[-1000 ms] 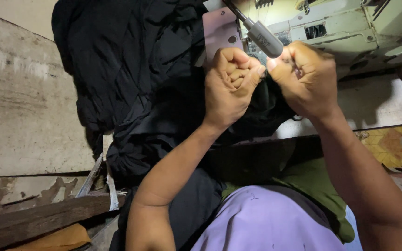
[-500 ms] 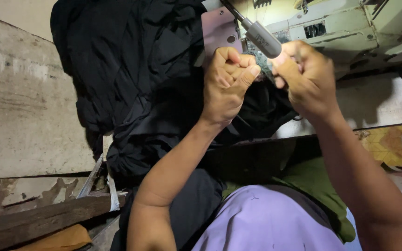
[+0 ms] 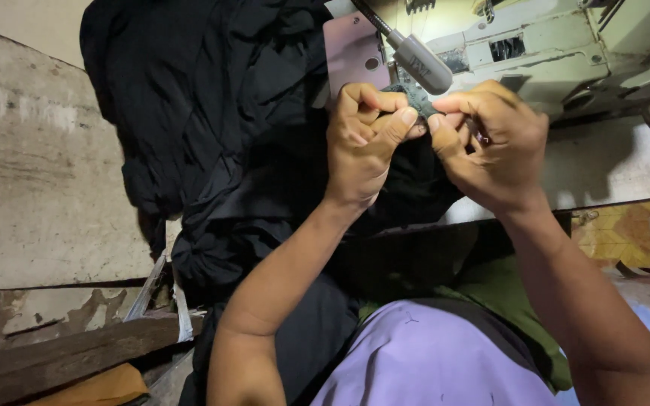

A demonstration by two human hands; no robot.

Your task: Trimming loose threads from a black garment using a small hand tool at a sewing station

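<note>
Spreading over the worn grey table from the upper left down toward the person's lap, a large heap of black fabric fills most of the view, its folds bunched and dark. Behind it at the upper right sits a pale, scuffed industrial sewing machine, with a small cylindrical lamp on a flexible neck angled just above the hands. A pinkish flat plate shows beside the lamp, partly covered by cloth. In the lap lie lilac cloth and a green piece; a rough wooden plank crosses the lower left corner.

The left hand is curled tight, thumb pressed over the fingers, pinching an edge of the black fabric. The right hand is closed the same way — thumb and fingertips nipping the same edge, right against the left thumb. Between them a short, greyish strip of that edge stands up, held taut just under the lamp.
</note>
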